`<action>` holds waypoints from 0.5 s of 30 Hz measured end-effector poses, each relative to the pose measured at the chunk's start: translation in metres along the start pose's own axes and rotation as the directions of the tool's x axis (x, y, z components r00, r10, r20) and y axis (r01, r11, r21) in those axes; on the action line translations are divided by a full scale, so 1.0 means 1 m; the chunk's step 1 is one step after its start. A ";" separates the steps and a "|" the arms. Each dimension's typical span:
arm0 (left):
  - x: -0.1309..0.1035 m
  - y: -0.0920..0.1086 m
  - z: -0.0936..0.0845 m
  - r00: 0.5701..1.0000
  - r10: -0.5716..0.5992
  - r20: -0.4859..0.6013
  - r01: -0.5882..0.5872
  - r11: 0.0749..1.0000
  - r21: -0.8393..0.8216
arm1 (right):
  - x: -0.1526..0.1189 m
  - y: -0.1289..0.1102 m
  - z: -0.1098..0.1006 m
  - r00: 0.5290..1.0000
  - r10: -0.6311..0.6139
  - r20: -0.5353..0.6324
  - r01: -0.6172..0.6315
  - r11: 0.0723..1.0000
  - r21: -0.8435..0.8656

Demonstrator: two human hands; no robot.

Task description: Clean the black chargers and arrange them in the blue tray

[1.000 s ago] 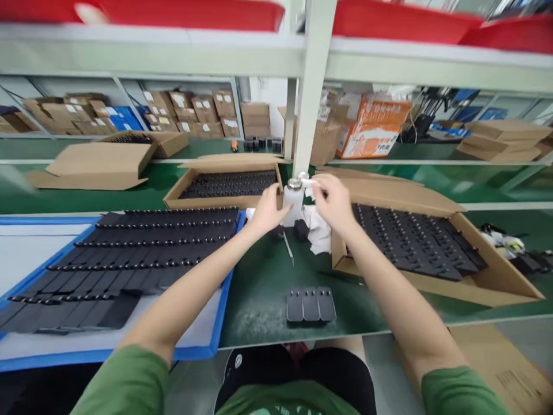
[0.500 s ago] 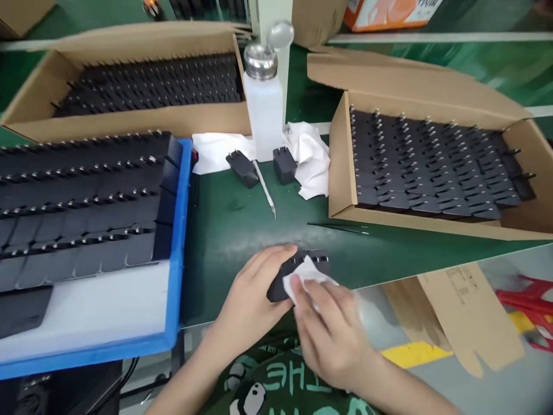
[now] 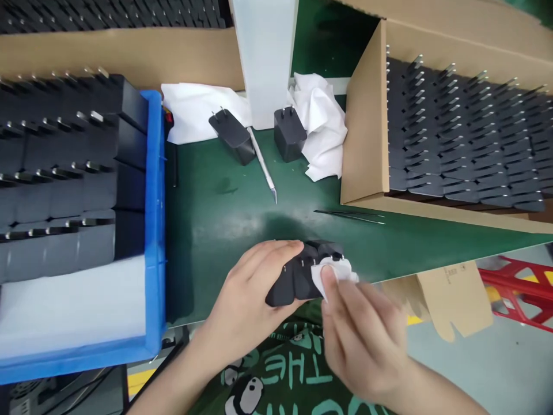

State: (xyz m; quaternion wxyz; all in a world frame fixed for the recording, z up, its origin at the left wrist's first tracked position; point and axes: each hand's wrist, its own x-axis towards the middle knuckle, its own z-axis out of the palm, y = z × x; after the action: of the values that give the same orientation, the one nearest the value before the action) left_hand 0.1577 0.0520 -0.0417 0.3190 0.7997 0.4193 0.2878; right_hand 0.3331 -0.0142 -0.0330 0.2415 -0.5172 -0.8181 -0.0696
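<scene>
The right hand (image 3: 367, 337) pinches a crumpled white cloth (image 3: 345, 268) between bunched fingertips, against the right end of a cluster of black adapters (image 3: 283, 288). The left hand (image 3: 248, 294) wraps the cluster's left end, its fingers closed around the sides, just over the near edge of the green table (image 3: 216, 230). The adapters are boxy, dark and matt, with rounded corners, set side by side; small metal prongs glint on their faces, and the cloth hides part of the right end. Beyond lie thin tweezers (image 3: 337, 213), then a slim pale pick (image 3: 262, 158) between two loose prong-bearing adapters (image 3: 289, 135).
</scene>
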 end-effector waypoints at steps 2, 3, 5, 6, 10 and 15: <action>0.001 0.000 0.000 1.000 0.007 0.002 -0.007 1.000 0.001 | 0.001 0.000 0.000 0.995 -0.100 -0.022 0.100 0.995 -0.009; 0.001 0.000 0.000 1.000 0.008 -0.001 -0.008 1.000 0.005 | 0.001 0.001 -0.001 0.991 -0.133 -0.018 0.133 0.991 0.014; 0.000 0.000 0.000 1.000 0.000 -0.004 0.000 1.000 0.012 | 0.002 0.004 -0.004 0.994 -0.106 0.019 0.104 0.991 0.084; 0.000 0.001 -0.001 1.000 -0.006 -0.005 0.006 1.000 0.014 | 0.002 0.005 -0.006 0.998 -0.056 0.042 0.051 0.994 0.099; -0.002 0.001 -0.001 1.000 -0.007 0.001 0.007 1.000 0.010 | 0.003 -0.003 -0.004 1.000 -0.022 -0.001 0.022 0.999 0.045; -0.007 -0.004 -0.001 0.997 -0.062 0.042 0.061 0.998 0.008 | 0.009 0.001 -0.012 0.991 -0.100 0.091 0.047 0.886 0.461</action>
State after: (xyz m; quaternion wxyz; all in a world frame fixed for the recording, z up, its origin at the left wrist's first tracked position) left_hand 0.1514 0.0484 -0.0454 0.3338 0.7934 0.4378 0.2597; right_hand 0.3348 -0.0107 -0.0189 0.3072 -0.4175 -0.8428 0.1450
